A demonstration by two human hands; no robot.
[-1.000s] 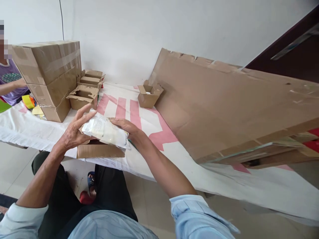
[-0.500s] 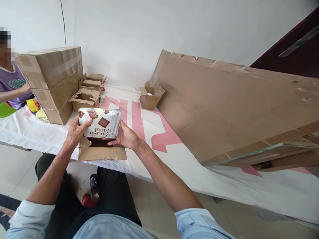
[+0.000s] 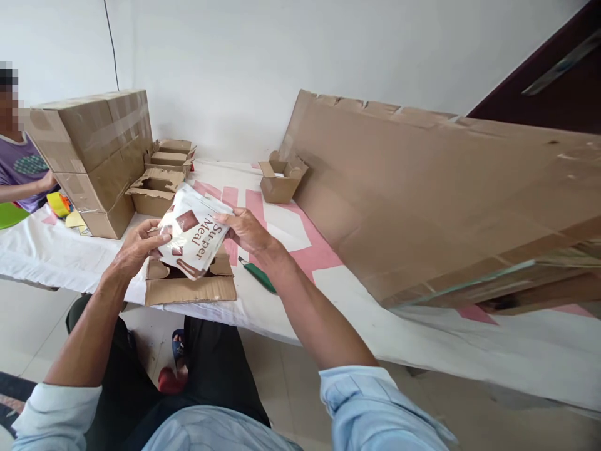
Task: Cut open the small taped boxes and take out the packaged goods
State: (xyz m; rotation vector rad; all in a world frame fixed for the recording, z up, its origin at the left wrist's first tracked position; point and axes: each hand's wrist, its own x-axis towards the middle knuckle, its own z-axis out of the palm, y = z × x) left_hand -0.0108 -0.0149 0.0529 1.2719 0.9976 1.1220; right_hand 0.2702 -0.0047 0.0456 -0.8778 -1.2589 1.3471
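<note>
A white plastic pouch (image 3: 195, 228) with brown squares and the print "Su-per Meal" is held tilted between my two hands. My left hand (image 3: 139, 246) is closed on its left edge, the thumb lying on the front. On the upper right edge, my right hand (image 3: 246, 230) pinches it with the thumb on top. Right below the pouch sits an open cardboard box (image 3: 190, 291) at the table's front edge; the pouch hides much of its opening. A green utility knife (image 3: 260, 277) lies on the cloth beside the box, partly behind my right forearm.
Stacked taped cartons (image 3: 101, 156) stand at the left, with several open boxes (image 3: 154, 194) beside them. A small open box (image 3: 280, 180) is near the wall. A big cardboard sheet (image 3: 422, 200) leans at the right. Another person (image 3: 25, 166) is at the far left, by yellow tape (image 3: 58, 204).
The pouch has been turned from lying crosswise to a slant, its print now running steeply down. My right hand has shifted up and to the right, and the green knife has come into sight.
</note>
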